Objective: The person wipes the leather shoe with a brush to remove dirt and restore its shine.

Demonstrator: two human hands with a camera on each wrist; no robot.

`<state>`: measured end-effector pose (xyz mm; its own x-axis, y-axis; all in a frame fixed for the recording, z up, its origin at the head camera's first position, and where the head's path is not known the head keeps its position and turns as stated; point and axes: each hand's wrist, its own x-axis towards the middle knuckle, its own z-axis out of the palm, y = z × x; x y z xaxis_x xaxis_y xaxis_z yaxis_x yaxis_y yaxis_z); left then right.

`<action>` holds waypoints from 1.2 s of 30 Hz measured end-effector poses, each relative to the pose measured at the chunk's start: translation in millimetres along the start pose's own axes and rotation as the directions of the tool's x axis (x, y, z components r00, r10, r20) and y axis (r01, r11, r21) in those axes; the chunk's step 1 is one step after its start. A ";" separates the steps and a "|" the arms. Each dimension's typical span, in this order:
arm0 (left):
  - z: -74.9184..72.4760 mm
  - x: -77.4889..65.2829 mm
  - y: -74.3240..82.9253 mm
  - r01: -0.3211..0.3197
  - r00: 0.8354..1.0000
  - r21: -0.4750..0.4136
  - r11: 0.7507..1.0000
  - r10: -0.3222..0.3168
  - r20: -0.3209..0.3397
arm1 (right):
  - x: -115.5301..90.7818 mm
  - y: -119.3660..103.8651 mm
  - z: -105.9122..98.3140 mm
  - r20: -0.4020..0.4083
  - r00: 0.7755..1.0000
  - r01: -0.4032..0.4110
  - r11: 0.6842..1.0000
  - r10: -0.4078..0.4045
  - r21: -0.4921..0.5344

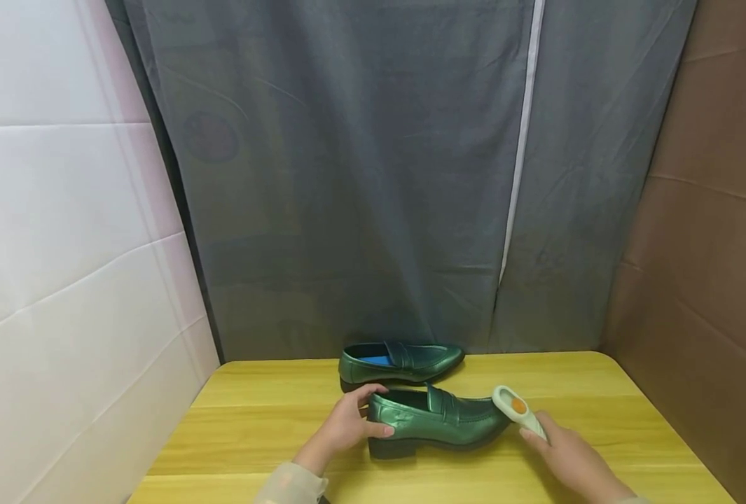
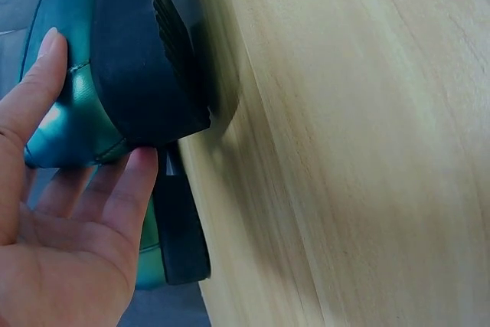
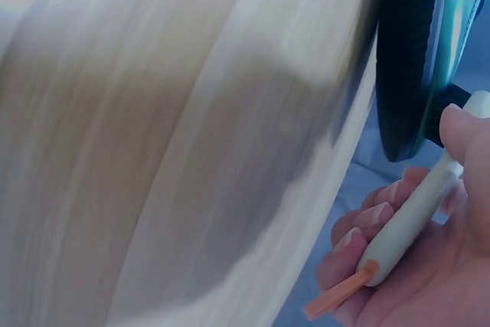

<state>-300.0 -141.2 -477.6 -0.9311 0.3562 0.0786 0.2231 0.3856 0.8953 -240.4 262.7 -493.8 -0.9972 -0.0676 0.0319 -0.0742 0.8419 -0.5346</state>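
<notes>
A shiny green loafer (image 1: 438, 423) with a dark sole lies sideways on, its toe to the right, seemingly lifted slightly off the table. My left hand (image 1: 350, 420) grips it round the heel, the thumb on the near side, and the left wrist view shows the dark heel block (image 2: 142, 59) beside the fingers. In my right hand (image 1: 571, 455) is a brush (image 1: 517, 409) with a pale handle and an orange oval, its head against the toe. Dark bristles (image 3: 444, 112) show by the toe in the right wrist view. An orange strap (image 3: 341, 292) hangs from the handle's end.
Behind stands a second green loafer (image 1: 432, 362) with a blue insole, also toe to the right. The yellow wood-grain table (image 1: 246, 420) ends at a grey curtain (image 1: 347, 175). White fabric (image 1: 64, 210) hangs on the left, brown fabric (image 1: 707, 245) on the right.
</notes>
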 end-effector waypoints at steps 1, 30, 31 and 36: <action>-0.1 -0.1 0.0 0.001 1.000 0.001 1.000 -0.001 0.000 | 0.5 2.0 -0.5 -0.001 1.000 -0.003 1.000 0.003 0.000; 2.6 0.3 1.3 0.003 1.000 -0.009 1.000 -0.003 -0.003 | -2.6 26.0 -0.8 -0.017 1.000 -0.026 0.999 0.027 0.043; 2.5 0.2 1.1 0.007 1.000 -0.012 1.000 -0.007 -0.003 | -3.2 25.2 -0.8 -0.020 1.000 -0.019 0.999 0.020 0.042; 0.9 0.3 0.6 0.005 1.000 -0.047 0.999 -0.005 -0.006 | -5.5 21.0 0.1 -0.035 0.999 0.018 0.999 -0.017 0.038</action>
<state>-299.9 -140.1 -477.4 -0.9341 0.3487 0.0767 0.2047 0.3472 0.9152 -236.5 280.8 -505.3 -0.9955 -0.0629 0.0703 -0.0917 0.8195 -0.5656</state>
